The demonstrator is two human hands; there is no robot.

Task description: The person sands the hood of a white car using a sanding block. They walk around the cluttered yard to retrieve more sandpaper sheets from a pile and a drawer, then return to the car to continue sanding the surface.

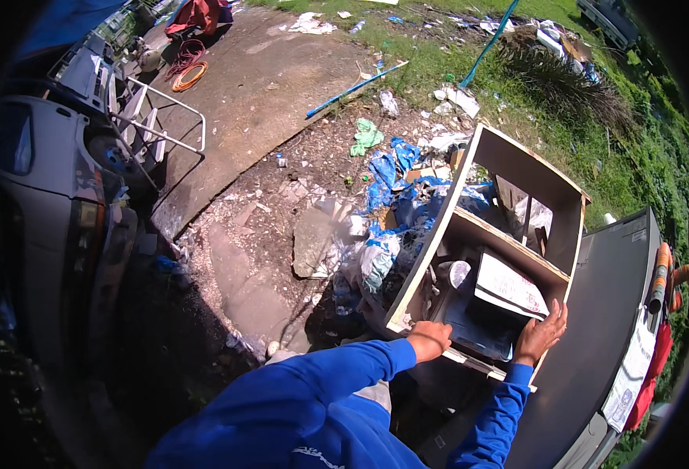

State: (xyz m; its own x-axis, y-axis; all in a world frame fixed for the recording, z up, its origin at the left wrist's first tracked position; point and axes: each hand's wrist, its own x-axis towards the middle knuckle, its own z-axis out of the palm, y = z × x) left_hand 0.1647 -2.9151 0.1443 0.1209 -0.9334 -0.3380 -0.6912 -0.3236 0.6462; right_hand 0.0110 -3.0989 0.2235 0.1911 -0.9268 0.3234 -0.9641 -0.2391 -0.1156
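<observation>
Fingers folded at a wooden frame's near edge

Seen from the head camera, the left hand (pixel 429 341) is clenched over the near edge of the wooden frame (pixel 528 168), close to its left corner; the fingertips are out of sight. The right hand (pixel 541 332) lies at the near right side, fingers fairly straight and close together, beside the corner of a white box (pixel 509 283). Whether it grips the frame or only rests against it, I cannot tell. Long blue sleeves (pixel 344 367) reach both wrists, and the right one is cut by the lower edge of the view.

Much of the near end is hard to read: hands and shadow cover part of it, and the space below is nearly black. Inside the near compartment, the box hides most of a dark, smooth-sided object (pixel 477 332), whose kind is unclear. Marks on the box are too small to make out.

The frame sits in front of the person, slanted, between a littered heap of blue and white plastic bags (pixel 376 258) and a large grey panel-sided thing (pixel 587 305). It is open-faced, with pale, worn edges and browner inner walls, and one divider splits it into two compartments. Through the farther one, jumbled scraps show. Far left, a vehicle (pixel 47 203) fades into shade and the dark lens rim.
</observation>
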